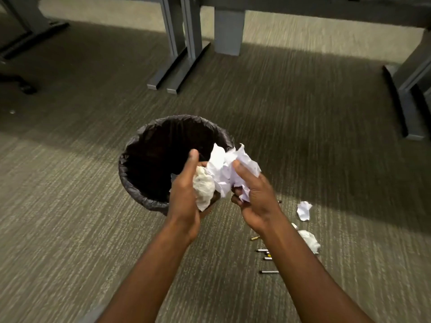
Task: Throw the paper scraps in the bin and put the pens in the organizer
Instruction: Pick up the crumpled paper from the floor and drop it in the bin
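Note:
A round bin (pixel 140 145) lined with a black bag stands on the carpet in the middle of the view. Over its near right rim, both hands hold crumpled paper. My left hand (pixel 184 194) grips a greyish-white wad (pixel 204 185). My right hand (pixel 256 199) grips a larger white crumpled sheet (pixel 224 169) that touches the wad. Two more paper scraps lie on the floor to the right, one (pixel 304 210) farther and one (pixel 310 238) nearer, partly behind my right forearm. Several pens (pixel 265 254) lie on the carpet beside that forearm, partly hidden. No organizer is in view.
Grey desk legs with flat feet (pixel 172 73) stand behind the bin, and another desk foot (pixel 405 108) is at the far right. A black chair base (pixel 23 86) shows at the left edge. The floor is striped grey-brown carpet.

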Demonstrator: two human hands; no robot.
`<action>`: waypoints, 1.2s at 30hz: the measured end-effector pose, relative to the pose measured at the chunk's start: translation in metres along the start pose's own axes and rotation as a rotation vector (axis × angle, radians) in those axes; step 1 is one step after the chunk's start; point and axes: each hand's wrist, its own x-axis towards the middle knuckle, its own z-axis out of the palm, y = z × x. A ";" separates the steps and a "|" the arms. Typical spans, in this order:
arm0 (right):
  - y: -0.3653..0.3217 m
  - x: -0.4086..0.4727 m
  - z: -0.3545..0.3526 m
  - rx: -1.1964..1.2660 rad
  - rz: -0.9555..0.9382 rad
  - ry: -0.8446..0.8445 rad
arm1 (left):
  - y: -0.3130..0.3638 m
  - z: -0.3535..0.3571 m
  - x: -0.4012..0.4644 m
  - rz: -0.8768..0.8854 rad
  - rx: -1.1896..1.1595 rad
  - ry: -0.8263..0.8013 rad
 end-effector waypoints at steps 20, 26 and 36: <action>0.017 0.077 0.085 -0.190 0.323 0.174 | 0.020 -0.054 0.064 -0.286 -0.327 0.253; 0.008 0.056 0.065 0.115 0.098 0.133 | 0.006 -0.040 0.063 -0.147 -0.130 0.238; 0.006 -0.001 -0.065 -0.007 -0.125 0.345 | -0.046 0.028 0.025 0.006 0.221 -0.076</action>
